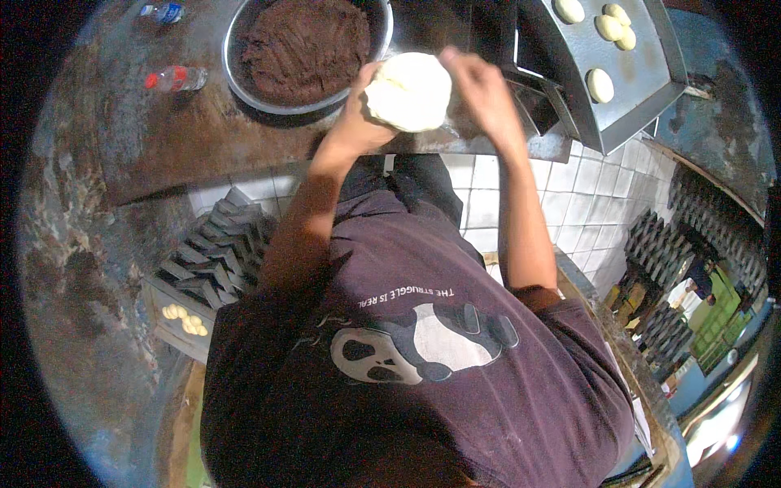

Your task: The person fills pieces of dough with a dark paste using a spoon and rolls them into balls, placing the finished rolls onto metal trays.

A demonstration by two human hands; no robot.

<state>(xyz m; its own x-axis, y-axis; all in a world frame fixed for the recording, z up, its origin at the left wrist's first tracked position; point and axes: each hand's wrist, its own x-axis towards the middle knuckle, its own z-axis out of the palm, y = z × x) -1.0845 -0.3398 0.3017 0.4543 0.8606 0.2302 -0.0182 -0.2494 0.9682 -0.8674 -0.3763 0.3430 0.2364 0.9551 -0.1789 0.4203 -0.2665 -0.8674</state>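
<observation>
A large pale ball of dough (409, 92) with a fold on its left side rests in my left hand (361, 114), which cups it from the left and below. To the right of the dough, and apart from it, is my right hand (482, 85). Its fingers are loosely bent and a little blurred, with nothing visible in them. Just left of the dough, a round metal bowl (244, 96) stands on the worktable (203, 138), filled with a dark brown paste (305, 49).
At the right, a metal tray (630, 81) carries several small dough pieces (600, 85). Two plastic bottles lie at the left, one with a red cap (175, 79) and one with a blue label (163, 12). Stacked dark metal trays (215, 252) stand lower left.
</observation>
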